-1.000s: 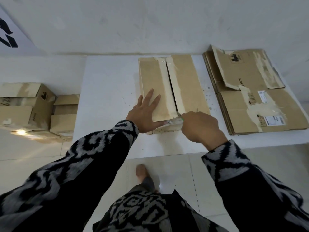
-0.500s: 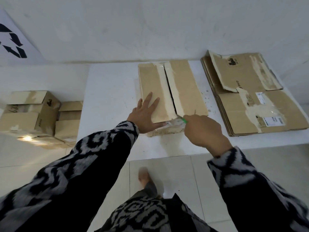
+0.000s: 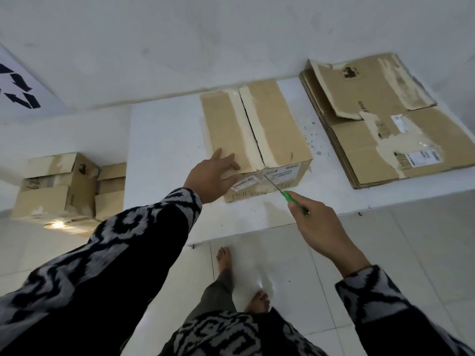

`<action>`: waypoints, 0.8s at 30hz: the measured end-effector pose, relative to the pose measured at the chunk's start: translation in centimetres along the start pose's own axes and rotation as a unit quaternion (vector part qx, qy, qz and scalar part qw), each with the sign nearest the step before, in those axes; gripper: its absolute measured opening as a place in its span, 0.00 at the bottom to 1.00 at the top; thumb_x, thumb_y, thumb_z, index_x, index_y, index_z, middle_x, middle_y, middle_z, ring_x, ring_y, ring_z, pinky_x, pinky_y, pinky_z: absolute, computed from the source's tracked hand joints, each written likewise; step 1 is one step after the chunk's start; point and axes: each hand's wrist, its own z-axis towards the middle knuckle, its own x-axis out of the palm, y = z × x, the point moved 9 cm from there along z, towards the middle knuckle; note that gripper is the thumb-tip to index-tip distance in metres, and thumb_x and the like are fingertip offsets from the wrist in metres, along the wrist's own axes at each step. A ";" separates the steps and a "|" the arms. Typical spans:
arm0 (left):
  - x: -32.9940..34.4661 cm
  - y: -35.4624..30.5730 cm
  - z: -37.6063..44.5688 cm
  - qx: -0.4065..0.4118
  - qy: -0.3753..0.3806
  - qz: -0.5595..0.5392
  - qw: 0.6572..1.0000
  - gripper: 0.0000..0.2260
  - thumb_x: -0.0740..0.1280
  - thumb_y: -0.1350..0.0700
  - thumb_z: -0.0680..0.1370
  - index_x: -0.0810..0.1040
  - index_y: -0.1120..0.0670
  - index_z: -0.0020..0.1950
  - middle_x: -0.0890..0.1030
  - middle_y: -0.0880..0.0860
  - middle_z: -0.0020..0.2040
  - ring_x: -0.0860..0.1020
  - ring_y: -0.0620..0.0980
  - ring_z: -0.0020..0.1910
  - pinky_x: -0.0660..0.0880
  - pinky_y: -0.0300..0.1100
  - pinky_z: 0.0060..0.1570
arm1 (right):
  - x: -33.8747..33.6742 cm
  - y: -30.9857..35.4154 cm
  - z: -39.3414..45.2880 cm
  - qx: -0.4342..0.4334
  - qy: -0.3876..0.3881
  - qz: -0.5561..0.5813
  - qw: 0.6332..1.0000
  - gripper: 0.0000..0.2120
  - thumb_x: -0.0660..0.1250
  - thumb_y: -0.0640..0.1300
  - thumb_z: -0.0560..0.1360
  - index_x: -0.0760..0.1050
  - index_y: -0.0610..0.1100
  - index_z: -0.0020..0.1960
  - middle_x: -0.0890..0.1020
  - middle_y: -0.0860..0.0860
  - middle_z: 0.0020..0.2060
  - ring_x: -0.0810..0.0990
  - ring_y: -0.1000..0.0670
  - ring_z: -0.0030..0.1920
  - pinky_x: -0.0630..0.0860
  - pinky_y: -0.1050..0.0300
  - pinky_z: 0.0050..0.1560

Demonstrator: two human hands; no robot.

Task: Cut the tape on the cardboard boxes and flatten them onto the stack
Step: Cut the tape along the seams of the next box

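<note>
The right hand (image 3: 317,227) grips a green-handled cutter (image 3: 290,197), its thin blade tip at the near top edge of the cardboard box (image 3: 257,140), right where the tape seam (image 3: 253,132) ends (likely so the cut runs the whole seam). The left hand (image 3: 213,177) lies with straight fingers on the box's left flap, apparently to steady it against the blade. The box sits mid-frame on the white worktop (image 3: 167,140). At the upper right, the stack of flattened boxes (image 3: 380,122) lies near it. At the left edge, more taped boxes (image 3: 59,186) sit on the floor.
</note>
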 end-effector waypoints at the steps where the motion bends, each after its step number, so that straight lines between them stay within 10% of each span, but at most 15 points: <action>1: 0.1 0.1 0.0 -0.003 -0.006 0.000 1.000 0.14 0.64 0.43 0.80 0.76 0.46 0.63 0.72 0.46 0.72 0.57 0.45 0.78 0.71 0.48 0.62 | -0.1 0.2 0.5 -0.011 -0.015 -0.035 0.999 0.18 0.55 0.56 0.83 0.69 0.63 0.71 0.78 0.55 0.36 0.76 0.53 0.36 0.71 0.58 0.33; 9: 0.9 0.5 0.2 -0.013 -0.018 0.002 1.000 0.15 0.60 0.41 0.80 0.77 0.46 0.60 0.72 0.51 0.73 0.70 0.52 0.72 0.72 0.51 0.60 | 0.1 2.2 2.9 -0.050 -0.057 -0.159 0.984 0.17 0.54 0.57 0.82 0.72 0.64 0.68 0.71 0.57 0.36 0.73 0.53 0.39 0.67 0.58 0.34; 24: 0.5 -0.4 -0.4 -0.021 -0.030 -0.034 0.999 0.15 0.62 0.48 0.82 0.76 0.52 0.65 0.76 0.43 0.68 0.55 0.45 0.78 0.68 0.47 0.63 | 0.7 4.1 3.1 -0.010 -0.098 -0.247 0.964 0.18 0.50 0.53 0.84 0.71 0.58 0.70 0.74 0.51 0.45 0.75 0.48 0.40 0.64 0.57 0.33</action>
